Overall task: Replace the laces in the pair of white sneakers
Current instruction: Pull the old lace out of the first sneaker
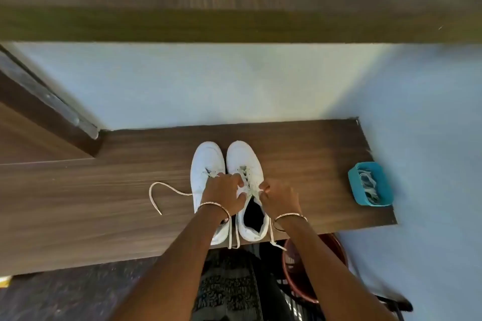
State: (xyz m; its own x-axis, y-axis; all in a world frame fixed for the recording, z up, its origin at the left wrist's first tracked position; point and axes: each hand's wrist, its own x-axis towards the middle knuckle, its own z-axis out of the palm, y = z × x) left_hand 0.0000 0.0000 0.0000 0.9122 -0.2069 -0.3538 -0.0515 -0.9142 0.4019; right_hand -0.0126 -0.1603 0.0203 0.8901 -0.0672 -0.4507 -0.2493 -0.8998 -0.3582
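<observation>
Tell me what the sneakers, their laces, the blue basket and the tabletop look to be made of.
Sneakers: smooth white leather or a synthetic like it; the toes show no weave.
Laces: flat woven fabric, limp and off-white.
Blue basket: probably moulded plastic, going by the even colour and thin rim.
Tabletop: brown wood-grain surface, probably laminate, since the streaks run evenly.

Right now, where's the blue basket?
In the head view the blue basket sits at the right end of the wooden table, well right of the white sneakers, with pale laces inside.
</observation>
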